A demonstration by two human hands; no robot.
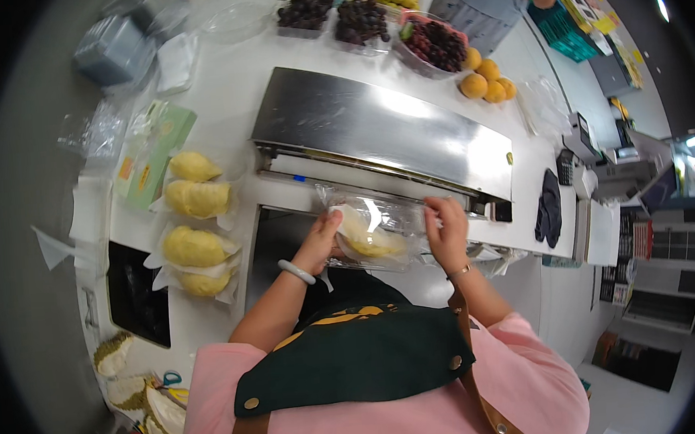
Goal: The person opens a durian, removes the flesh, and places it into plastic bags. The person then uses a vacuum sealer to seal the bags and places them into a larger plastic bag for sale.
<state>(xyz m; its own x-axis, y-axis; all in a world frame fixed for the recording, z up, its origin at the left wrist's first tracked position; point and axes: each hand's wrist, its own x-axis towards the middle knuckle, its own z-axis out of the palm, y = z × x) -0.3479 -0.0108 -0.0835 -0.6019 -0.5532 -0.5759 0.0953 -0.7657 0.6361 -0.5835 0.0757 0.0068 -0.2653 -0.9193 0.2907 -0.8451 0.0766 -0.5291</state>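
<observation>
Between my two hands is a clear plastic-wrapped pack of pale yellow durian flesh (373, 239), with white paper under the fruit. My left hand (323, 237) grips its left end, thumb on top. At the pack's right side, my right hand (446, 225) has its fingers curled near the loose film; whether they pinch it is not clear. Just beyond the pack stands a steel film-wrapping machine (378, 130) with a pale strip along its near side. Left of it, several pieces of durian flesh (198, 245) lie on white paper.
Grape boxes (306, 8), a bowl of dark red fruit (435, 44) and oranges (483, 80) stand beyond the machine. A green box (155, 152) and grey trays (112, 52) are at left. Durian husks (161, 411) and scissors (171, 378) lie lower left. Another person (477, 2) stands across the counter.
</observation>
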